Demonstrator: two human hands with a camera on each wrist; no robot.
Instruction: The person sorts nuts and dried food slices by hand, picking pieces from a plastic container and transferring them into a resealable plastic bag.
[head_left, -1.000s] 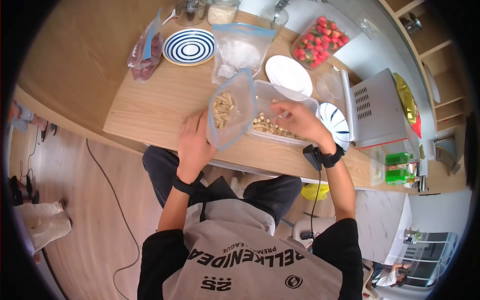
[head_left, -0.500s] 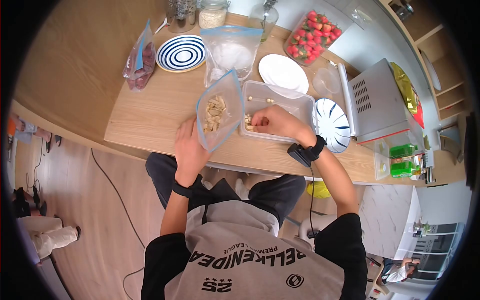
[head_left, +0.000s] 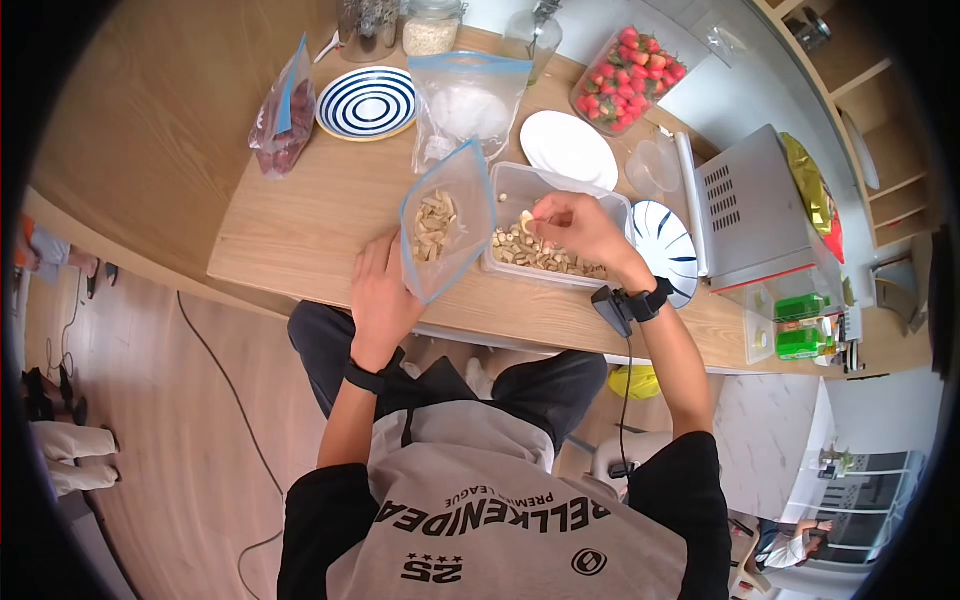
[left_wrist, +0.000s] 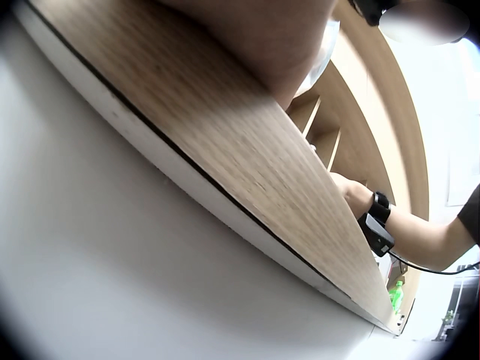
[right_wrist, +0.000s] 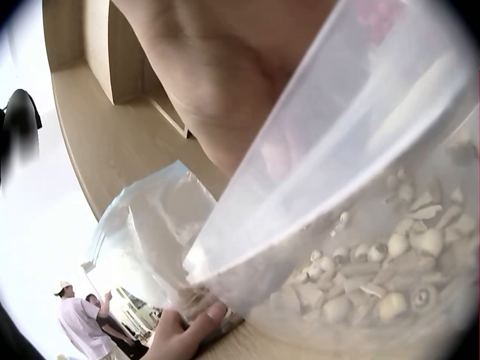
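Observation:
My left hand holds the side of a blue-edged zip bag that stands with its mouth apart and pale sliced pieces inside. Over the clear plastic box, my right hand pinches a small pale piece between thumb and fingertips. Pale slices and round whitish pieces cover part of the box's bottom. In the right wrist view the left hand's fingers touch the bag near its base. The left wrist view shows the table edge, with the bag out of sight.
Behind are a blue-ringed plate, a bag of dark red food, a bag with white contents, a white plate and strawberries. A striped plate and a grey appliance are to the right.
My right hand went down to the box's left end, then rose with a pale piece in its fingertips. The left hand keeps its hold on the bag; the head view shifted slightly.

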